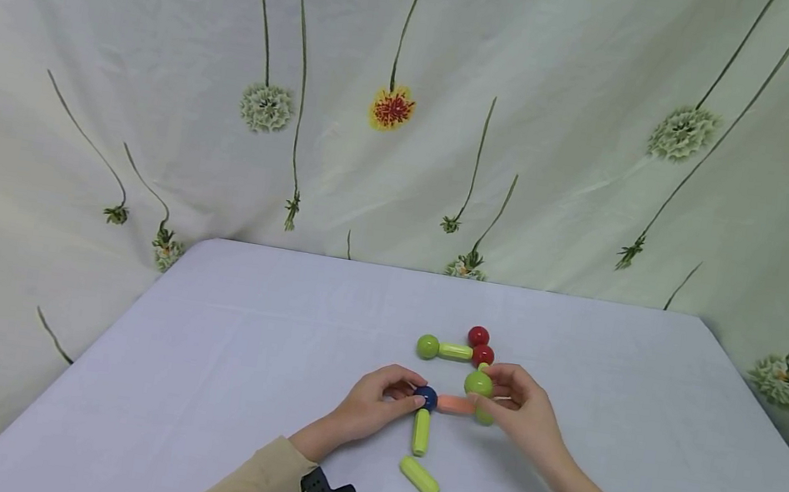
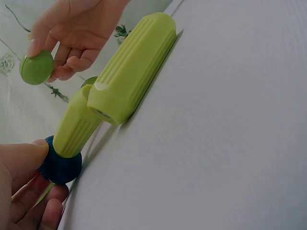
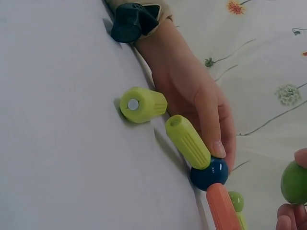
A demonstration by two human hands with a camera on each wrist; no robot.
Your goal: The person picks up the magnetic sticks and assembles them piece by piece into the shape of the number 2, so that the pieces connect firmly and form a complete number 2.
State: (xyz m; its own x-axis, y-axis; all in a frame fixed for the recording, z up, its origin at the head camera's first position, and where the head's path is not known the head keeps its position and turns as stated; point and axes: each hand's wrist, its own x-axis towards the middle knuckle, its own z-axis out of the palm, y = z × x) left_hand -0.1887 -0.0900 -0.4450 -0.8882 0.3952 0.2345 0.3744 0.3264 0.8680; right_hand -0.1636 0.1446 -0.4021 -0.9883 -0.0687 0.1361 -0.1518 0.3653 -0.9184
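Observation:
My left hand [image 1: 372, 404] pinches a dark blue ball [image 1: 427, 398] between thumb and fingers. From that ball a yellow-green ridged rod [image 1: 420, 433] points toward me, and an orange rod [image 1: 455, 406] runs right to a green ball [image 1: 485, 417], partly covered by my right hand. My right hand [image 1: 530, 412] holds another green ball [image 1: 478, 384] between thumb and fingers, raised off the cloth in the left wrist view. A loose yellow-green rod [image 1: 419, 478] lies nearest me; its round end with a pale metal spot shows in the right wrist view.
Beyond the hands, a red ball [image 1: 483, 355] joins a yellow-green rod [image 1: 455, 352] that ends in a green ball [image 1: 428, 346]. A second red ball [image 1: 478, 337] sits against the first. The white-covered table [image 1: 264, 312] ends at a flower-printed curtain [image 1: 578, 70].

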